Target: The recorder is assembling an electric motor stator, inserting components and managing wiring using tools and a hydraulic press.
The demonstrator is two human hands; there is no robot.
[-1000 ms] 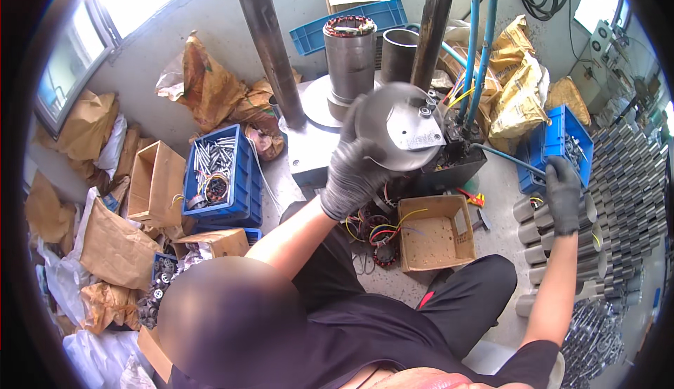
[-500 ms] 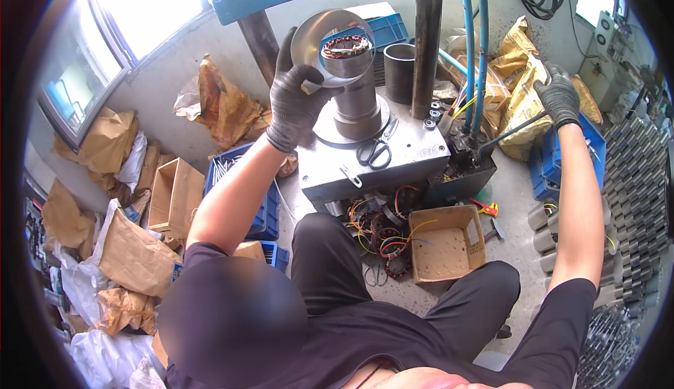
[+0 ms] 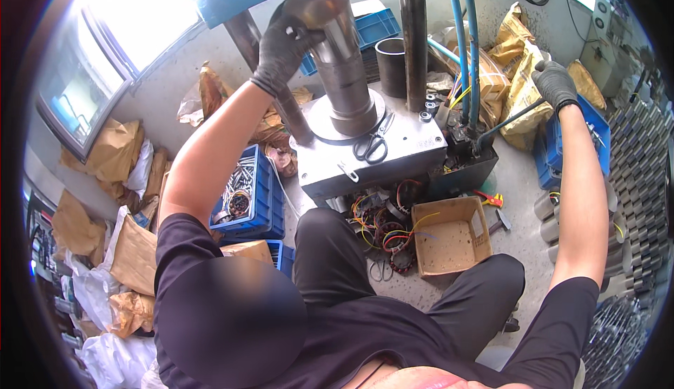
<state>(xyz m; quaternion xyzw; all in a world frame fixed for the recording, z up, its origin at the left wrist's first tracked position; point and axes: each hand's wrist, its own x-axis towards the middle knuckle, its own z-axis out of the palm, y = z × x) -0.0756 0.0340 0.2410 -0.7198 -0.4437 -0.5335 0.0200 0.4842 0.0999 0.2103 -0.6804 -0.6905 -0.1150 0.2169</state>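
My gloved left hand (image 3: pixel 281 48) is closed on the side of a shiny metal cylinder sleeve (image 3: pixel 338 29). This sleeve stands nearly upright over a steel post (image 3: pixel 345 90) on a round base. Whatever is under the sleeve, at the top of the post, is hidden. Over at the right, my gloved right hand (image 3: pixel 556 84) wraps round the end of a dark lever rod (image 3: pixel 516 117), which slants down to the press's valve unit. Scissors (image 3: pixel 372 147) with black handles lie on the steel press table (image 3: pixel 404 152), in front of the post.
Beside a press column (image 3: pixel 413 45) stands a dark hollow cylinder (image 3: pixel 391 66). Below the table are wound stators with coloured wires (image 3: pixel 390 231) and an open cardboard box (image 3: pixel 449 266). A blue crate (image 3: pixel 270 203) holds metal parts. Stacked metal cylinders (image 3: pixel 635 171) line the right side.
The sleeve has come down over the wire-wound stator at the post's top, which showed through it before and is now covered. My right hand stays on the lever. The view has shifted slightly.
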